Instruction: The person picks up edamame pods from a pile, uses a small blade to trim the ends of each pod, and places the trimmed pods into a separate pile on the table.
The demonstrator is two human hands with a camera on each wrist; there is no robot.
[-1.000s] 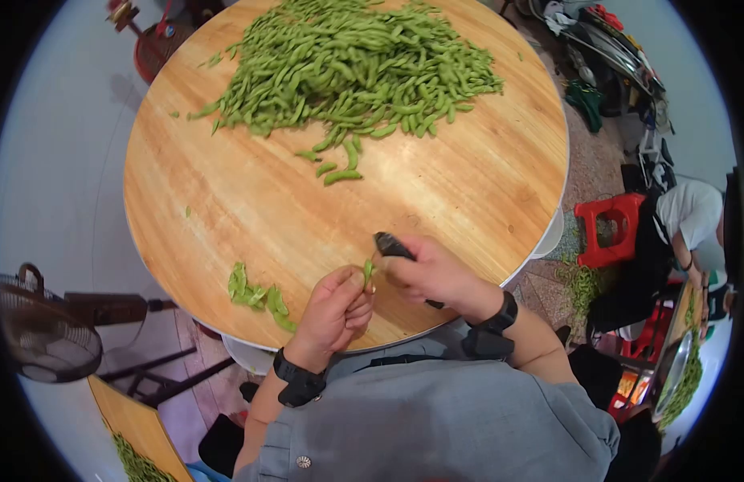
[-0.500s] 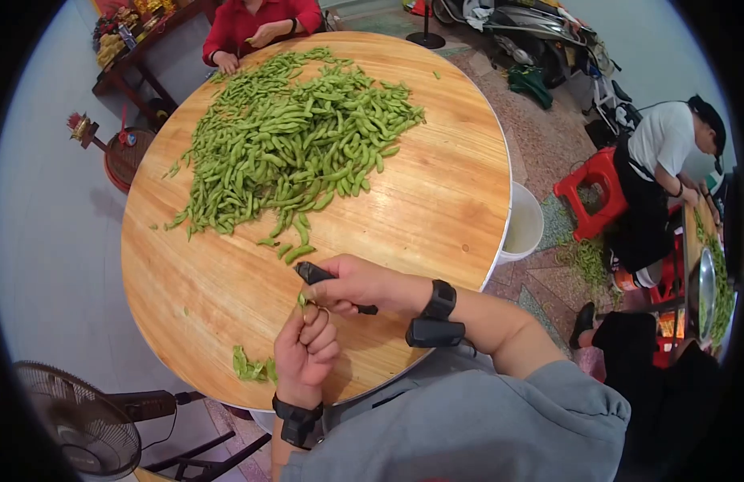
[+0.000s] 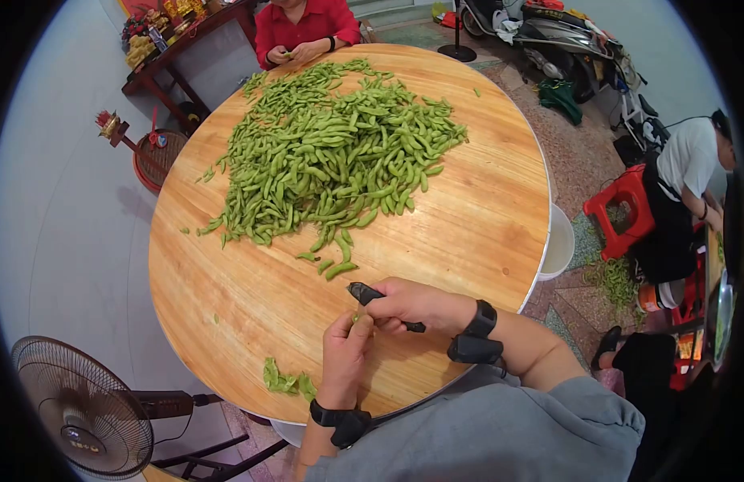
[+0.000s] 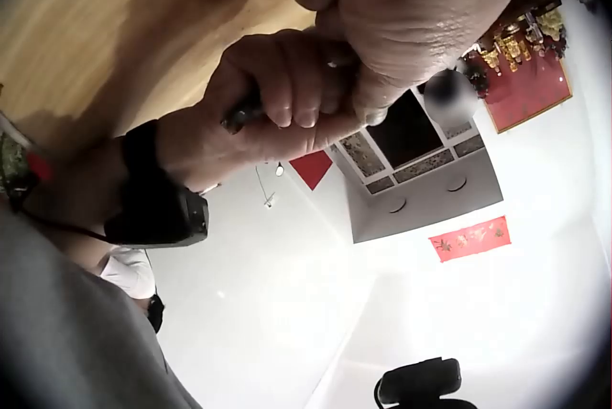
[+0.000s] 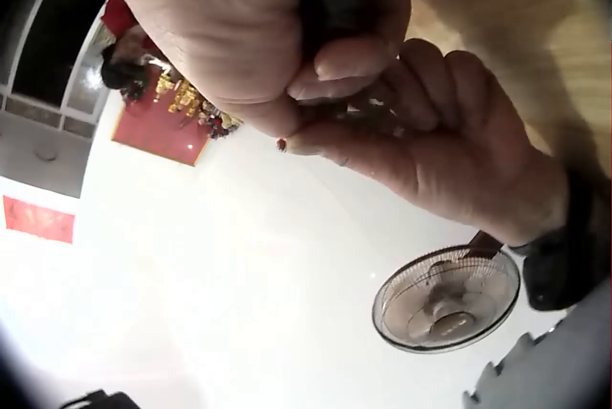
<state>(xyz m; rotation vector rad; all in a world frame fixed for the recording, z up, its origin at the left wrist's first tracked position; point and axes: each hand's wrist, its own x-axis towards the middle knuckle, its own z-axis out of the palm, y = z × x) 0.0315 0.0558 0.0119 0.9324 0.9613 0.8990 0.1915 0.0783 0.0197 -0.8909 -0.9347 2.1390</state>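
Observation:
In the head view my left hand (image 3: 345,353) pinches a green soybean pod (image 3: 356,319) between thumb and fingertips, low over the near side of the round table. Right beside it, my right hand (image 3: 408,305) grips a black-handled tool (image 3: 365,294), which sticks out at both ends of the fist; its working end is hidden. The two hands meet at the fingertips, and both wrist views show them close together. A few opened pods (image 3: 282,377) lie left of my left hand. Beyond the hands spreads a big heap of soybean pods (image 3: 332,153).
The round wooden table (image 3: 484,233) has a few stray pods in front of the heap. A person in red (image 3: 308,32) works at its far edge. A white bucket (image 3: 558,241) stands at the right rim, a red stool (image 3: 621,210) beyond, and a fan (image 3: 83,410) at lower left.
The head view has tilted up and shifted, bringing the far person into sight. My hands stay together at the pod, with the black-handled tool still in the right.

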